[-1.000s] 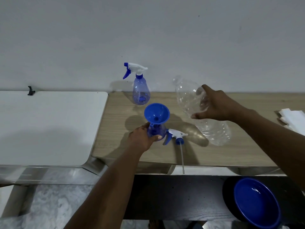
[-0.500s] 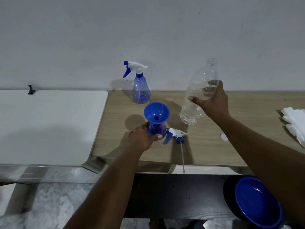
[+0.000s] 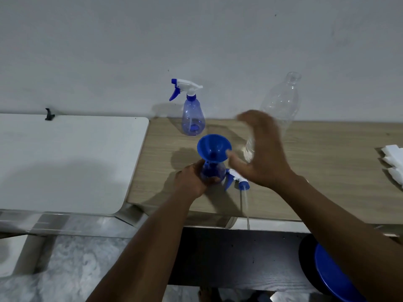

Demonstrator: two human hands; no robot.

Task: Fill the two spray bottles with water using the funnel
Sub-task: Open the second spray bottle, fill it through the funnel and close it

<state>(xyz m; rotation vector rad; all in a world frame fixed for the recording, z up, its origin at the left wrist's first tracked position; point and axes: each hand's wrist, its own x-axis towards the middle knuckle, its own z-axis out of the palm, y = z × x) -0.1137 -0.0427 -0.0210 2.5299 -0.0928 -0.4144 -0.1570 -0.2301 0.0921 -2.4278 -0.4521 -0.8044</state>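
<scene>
My left hand (image 3: 193, 182) grips a small blue spray bottle (image 3: 212, 171) standing on the wooden table (image 3: 327, 171). A blue funnel (image 3: 213, 148) sits in its neck. This bottle's trigger head with its dip tube (image 3: 238, 182) lies on the table just to the right. My right hand (image 3: 261, 153) hovers beside the funnel, blurred, fingers spread and holding nothing. Behind it a clear plastic water bottle (image 3: 281, 103) stands upright without a cap. A second blue spray bottle (image 3: 193, 118) with its white trigger head on stands near the wall.
A white board (image 3: 65, 162) adjoins the table on the left. White folded cloths (image 3: 392, 162) lie at the table's right edge. A blue bowl (image 3: 333, 275) sits lower down at bottom right. The wall runs close behind the table.
My right hand set the clear bottle upright on the table, let go of it and moved left toward the funnel. My left hand kept its hold on the spray bottle.
</scene>
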